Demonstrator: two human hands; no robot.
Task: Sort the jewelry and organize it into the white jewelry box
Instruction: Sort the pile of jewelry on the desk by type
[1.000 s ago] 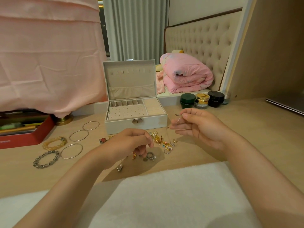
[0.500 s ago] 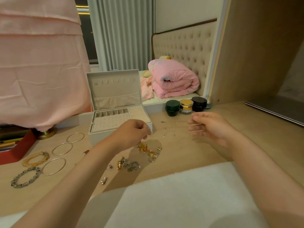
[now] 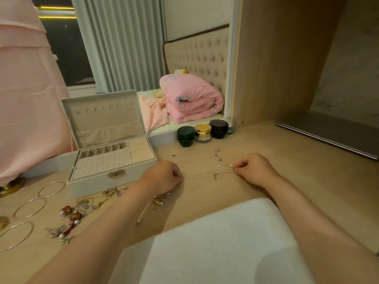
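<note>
Chain (image 3: pixel 205 176) lies stretched on bench (image 3: pixel 287 160), right of the open white jewelry box (image 3: pixel 110 160). My right fingers (image 3: pixel 239 170) pinch one end; my left fingers (image 3: pixel 178 174) curl at the other, grip not visible.

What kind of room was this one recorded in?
Most likely a bedroom, at a wooden desk beside the bed: a tufted headboard and a rolled pink duvet sit behind it, and cosmetic jars and an open white jewelry box stand on the desk.

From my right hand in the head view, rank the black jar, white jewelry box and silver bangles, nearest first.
1. black jar, behind the right hand
2. white jewelry box, to the left
3. silver bangles, far left
</note>
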